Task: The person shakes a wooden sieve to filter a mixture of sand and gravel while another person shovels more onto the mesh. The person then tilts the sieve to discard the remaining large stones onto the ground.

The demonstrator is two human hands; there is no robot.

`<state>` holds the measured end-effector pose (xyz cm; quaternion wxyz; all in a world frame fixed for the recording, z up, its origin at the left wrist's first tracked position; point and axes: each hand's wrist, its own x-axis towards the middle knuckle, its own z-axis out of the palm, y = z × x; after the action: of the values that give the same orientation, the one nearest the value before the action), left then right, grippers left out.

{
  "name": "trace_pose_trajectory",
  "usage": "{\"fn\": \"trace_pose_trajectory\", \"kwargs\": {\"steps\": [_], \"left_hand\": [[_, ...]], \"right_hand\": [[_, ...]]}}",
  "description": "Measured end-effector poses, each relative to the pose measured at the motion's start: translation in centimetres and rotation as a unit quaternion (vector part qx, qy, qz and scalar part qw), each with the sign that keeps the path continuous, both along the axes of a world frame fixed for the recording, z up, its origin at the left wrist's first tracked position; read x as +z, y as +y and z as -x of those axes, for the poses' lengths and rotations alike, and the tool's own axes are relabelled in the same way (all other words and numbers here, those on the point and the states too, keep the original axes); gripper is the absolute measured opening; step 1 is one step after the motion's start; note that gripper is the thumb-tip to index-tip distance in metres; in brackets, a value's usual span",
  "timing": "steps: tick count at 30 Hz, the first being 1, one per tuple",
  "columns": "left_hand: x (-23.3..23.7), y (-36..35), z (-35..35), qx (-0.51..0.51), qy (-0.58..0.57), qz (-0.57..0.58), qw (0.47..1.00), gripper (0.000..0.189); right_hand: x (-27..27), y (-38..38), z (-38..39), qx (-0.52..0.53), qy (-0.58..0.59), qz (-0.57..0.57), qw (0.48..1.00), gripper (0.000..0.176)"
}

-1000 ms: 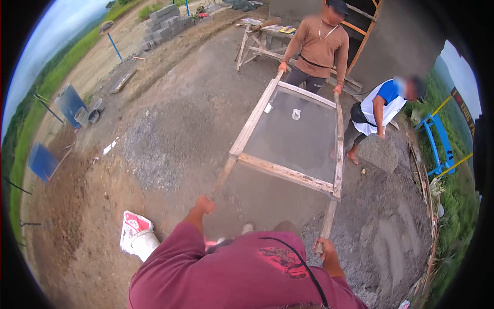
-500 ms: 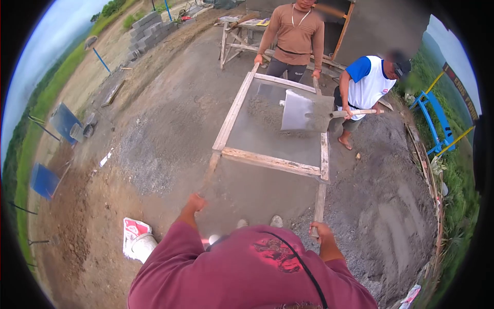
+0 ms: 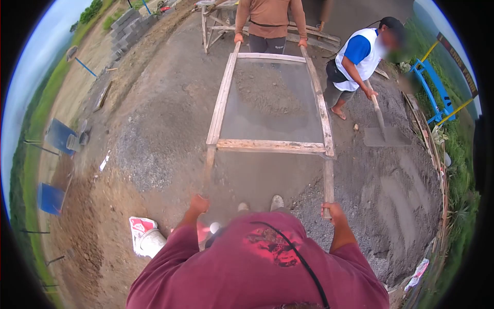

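The right grip (image 3: pixel 333 211) is closed around the near end of the right handle (image 3: pixel 329 180). The left grip (image 3: pixel 199 204) appears closed at the near end of the left handle (image 3: pixel 210 160); blur obscures the exact contact. The framed screen (image 3: pixel 270 146) lies directly forward of both grips, roughly centred between them. Its long axis runs away from the body along the two side rails, which look closer together at the far end; each grip is nearest the rail on its own side, neither being clearly closer overall. The near crossbar spans between the rails, beyond the handles. A patch of gritty material (image 3: pixel 265 87) rests on the mesh, towards its far half. To the right, apart from the frame, a second person (image 3: pixel 360 54) holds a shovel (image 3: pixel 387 136). At the far end, a co-worker in brown (image 3: pixel 269 18) holds both rail ends.
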<state>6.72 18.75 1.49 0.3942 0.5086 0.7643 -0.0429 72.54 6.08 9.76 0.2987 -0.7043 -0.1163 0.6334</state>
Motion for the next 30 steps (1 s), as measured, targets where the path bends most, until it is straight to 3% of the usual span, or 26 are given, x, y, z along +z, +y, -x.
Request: {"fn": "trace_pose_trajectory", "kwargs": {"steps": [1, 3, 5, 6, 7, 10, 13, 14, 15, 17, 18, 19, 20, 22, 25, 26, 30], "left_hand": [[-4.3, -4.0, 1.7, 0.033, 0.002, -0.023, 0.999, 0.036], [-0.4, -7.9, 1.4, 0.049, 0.015, 0.036, 0.998, 0.042], [0.9, -12.7, 2.6, -0.032, 0.003, 0.063, 0.997, 0.034], [8.1, -13.7, -0.3, 0.071, -0.050, 0.009, 0.996, 0.023], [7.2, -14.7, 0.1, 0.113, -0.065, 0.018, 0.991, 0.021], [5.7, -18.6, 1.6, 0.202, -0.107, 0.042, 0.973, 0.022], [-2.9, -17.1, 5.0, 0.158, -0.079, 0.029, 0.984, 0.023], [-0.4, -13.5, 4.7, -0.036, 0.012, 0.059, 0.998, 0.026], [-4.1, -10.5, 5.8, -0.028, 0.041, 0.051, 0.997, 0.028], [-0.2, -1.9, 3.8, 0.047, 0.017, 0.011, 0.999, 0.025], [4.8, 2.0, 1.7, 0.068, -0.019, -0.030, 0.997, 0.025], [4.6, 6.2, 1.8, 0.070, -0.048, -0.058, 0.995, 0.021], [8.6, 9.3, -0.1, 0.118, -0.106, -0.072, 0.985, 0.017], [12.1, 14.2, -1.5, 0.148, -0.188, -0.060, 0.969, 0.013], [13.8, 14.9, -3.1, 0.153, -0.166, -0.063, 0.972, 0.014], [12.1, 14.0, -3.1, 0.156, -0.178, -0.056, 0.970, 0.014], [2.1, 0.4, -1.2, 0.135, -0.139, -0.020, 0.981, 0.015]], "right_hand": [[0.0, -1.9, 0.1, -0.026, 0.006, 0.004, 1.000, 0.015], [-1.7, -7.2, 0.6, -0.041, 0.019, 0.019, 0.999, 0.013], [-1.8, -11.8, 2.5, -0.040, 0.009, 0.053, 0.998, 0.016], [2.6, -11.9, 4.8, 0.033, -0.091, 0.063, 0.993, 0.014], [2.1, -13.0, 4.9, 0.056, -0.116, 0.068, 0.989, 0.014], [-7.0, -18.9, 2.7, 0.057, -0.059, 0.053, 0.995, 0.015], [-8.0, -15.2, 2.5, 0.000, 0.034, 0.070, 0.997, 0.015], [-7.7, -12.0, 2.5, -0.023, 0.068, 0.075, 0.995, 0.016], [-7.0, -8.7, 2.6, -0.047, 0.102, 0.081, 0.990, 0.016], [-5.5, -1.6, 2.1, -0.008, 0.018, -0.002, 1.000, 0.012], [-1.6, 3.0, 2.5, 0.002, 0.003, 0.003, 1.000, 0.011], [0.3, 6.6, 1.5, 0.006, 0.017, -0.033, 0.999, 0.015], [4.9, 10.2, 1.5, 0.034, -0.051, -0.009, 0.998, 0.018], [10.3, 15.6, 0.2, 0.056, -0.077, 0.002, 0.995, 0.019], [12.1, 17.0, -0.4, 0.066, -0.087, 0.019, 0.994, 0.019], [12.0, 16.6, -0.5, 0.067, -0.086, 0.030, 0.994, 0.019], [1.2, 2.5, 0.8, 0.009, -0.058, -0.011, 0.998, 0.016]]}}
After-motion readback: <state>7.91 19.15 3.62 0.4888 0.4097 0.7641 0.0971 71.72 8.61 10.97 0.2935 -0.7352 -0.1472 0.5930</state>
